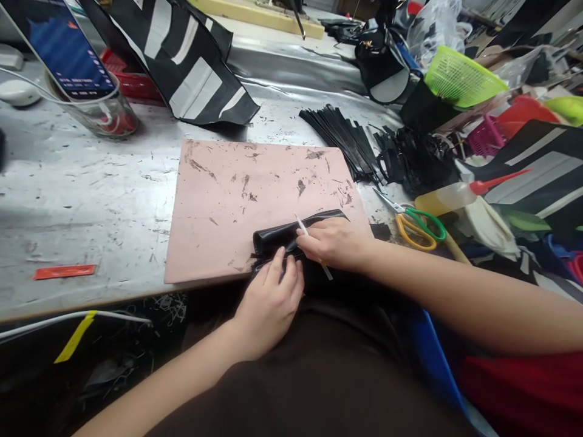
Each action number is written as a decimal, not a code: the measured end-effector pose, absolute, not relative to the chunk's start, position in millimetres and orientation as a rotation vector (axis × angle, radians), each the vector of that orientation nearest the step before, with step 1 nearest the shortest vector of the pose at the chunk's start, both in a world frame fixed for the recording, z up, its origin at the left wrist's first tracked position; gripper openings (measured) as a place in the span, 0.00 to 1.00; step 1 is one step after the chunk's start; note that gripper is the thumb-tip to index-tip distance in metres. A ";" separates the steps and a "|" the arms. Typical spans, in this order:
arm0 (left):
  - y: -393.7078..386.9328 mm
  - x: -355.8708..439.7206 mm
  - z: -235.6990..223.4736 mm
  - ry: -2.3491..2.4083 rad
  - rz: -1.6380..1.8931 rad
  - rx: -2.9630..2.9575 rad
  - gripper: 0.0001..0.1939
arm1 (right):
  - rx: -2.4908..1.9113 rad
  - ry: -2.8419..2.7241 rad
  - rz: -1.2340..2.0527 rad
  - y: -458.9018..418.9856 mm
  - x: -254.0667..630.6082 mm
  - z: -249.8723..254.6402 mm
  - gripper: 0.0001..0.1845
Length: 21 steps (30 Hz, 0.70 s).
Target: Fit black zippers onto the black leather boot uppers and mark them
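Note:
Near the front edge of a pink board lies a black glossy leather-like piece, partly rolled or folded over. My left hand rests on its near side, fingers stretched out and slightly spread; the thumb is hidden. A thin white pen-like stick is pinched in my right hand, which is closed and leans against the same black piece. The stick's pointed end is up and to the left, and its other end shows below the hand. Part of the black piece is covered by both hands.
Scissors and a red-tipped bottle lie to the right. Behind the board are black strips. A phone stands in a clear cup at the left. An orange-red strip lies near the table edge.

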<state>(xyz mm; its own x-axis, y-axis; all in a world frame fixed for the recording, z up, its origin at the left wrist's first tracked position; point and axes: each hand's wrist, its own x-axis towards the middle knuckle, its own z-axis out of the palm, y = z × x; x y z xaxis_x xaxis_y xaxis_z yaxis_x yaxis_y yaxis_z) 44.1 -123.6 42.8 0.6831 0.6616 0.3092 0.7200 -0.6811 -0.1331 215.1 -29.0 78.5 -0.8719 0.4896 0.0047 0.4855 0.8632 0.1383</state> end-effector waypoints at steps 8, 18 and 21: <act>-122.2 48.9 44.5 -1.140 -0.380 -2.650 0.18 | 1.169 2.759 -0.079 -23.7 206.7 89.1 0.10; -104.4 46.3 65.7 -1.562 -0.392 -2.768 0.16 | 1.176 2.754 -0.205 -13.4 205.7 96.7 0.10; -88.7 46.0 76.5 -1.812 -0.263 -2.778 0.10 | 1.168 2.753 -0.199 -12.9 205.4 99.0 0.10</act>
<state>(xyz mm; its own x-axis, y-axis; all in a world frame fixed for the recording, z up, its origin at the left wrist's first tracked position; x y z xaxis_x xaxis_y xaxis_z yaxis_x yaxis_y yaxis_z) 46.0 -88.7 76.5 0.3994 0.9163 0.0303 0.8871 -0.3946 0.2396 205.4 -12.9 99.0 -0.6873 0.7028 -0.1837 0.7219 0.6889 -0.0655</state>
